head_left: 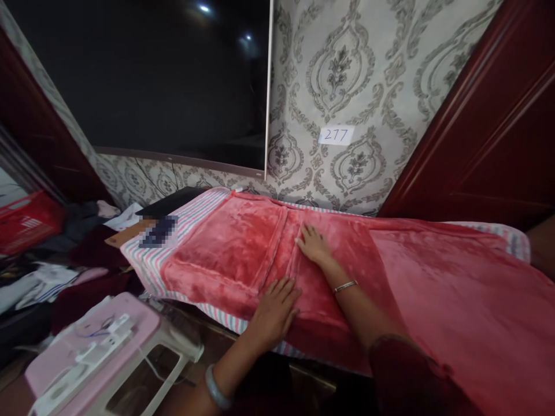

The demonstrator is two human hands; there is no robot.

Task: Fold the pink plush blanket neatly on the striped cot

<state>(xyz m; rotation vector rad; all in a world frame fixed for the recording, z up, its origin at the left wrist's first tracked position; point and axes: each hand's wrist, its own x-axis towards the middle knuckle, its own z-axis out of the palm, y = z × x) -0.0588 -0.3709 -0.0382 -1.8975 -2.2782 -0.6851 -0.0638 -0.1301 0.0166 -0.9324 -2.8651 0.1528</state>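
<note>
My left hand (273,315) and right hand (314,245) rest palm-down on the red plush blanket (229,240), each grip unclenched, fingers extended. The blanket lies partly folded over a striped cloth (150,267), along the patterned wall (342,75). To my left, a pink stool (136,312) carries a white power strip (93,358).

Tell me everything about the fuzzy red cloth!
The red cloth looks soft and plush, with lighter and darker patches. Raised folds or seams cross its left part; the right part looks smoother and runs out of the picture. It lies spread out over a striped cloth that peeks past its edges. The left hand and right hand rest palm-down on it.
</note>
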